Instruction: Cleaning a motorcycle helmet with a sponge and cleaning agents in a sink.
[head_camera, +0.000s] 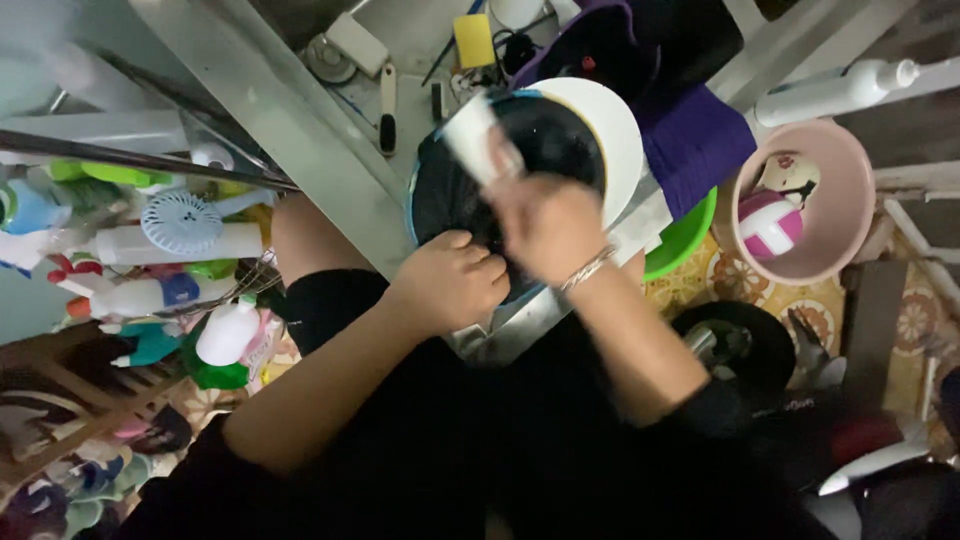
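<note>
Gripping a blurred white tube (478, 135), the right hand (548, 222) hovers over the dark basin (440, 195); the left hand (450, 280) is fisted on its near rim.

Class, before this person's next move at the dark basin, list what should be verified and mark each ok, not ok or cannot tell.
1. Left hand gripping the near rim of the dark basin: ok.
2. Right hand holding the white tube-like object over the basin: ok, though blurred.
3. Basin contents visible: cannot tell, interior is dark.
4. White round lid resting behind the basin: ok.
5. Bracelet on the right wrist clear of the basin: ok.
6. Pink bowl off to the side, apart from the hands: ok.
</note>
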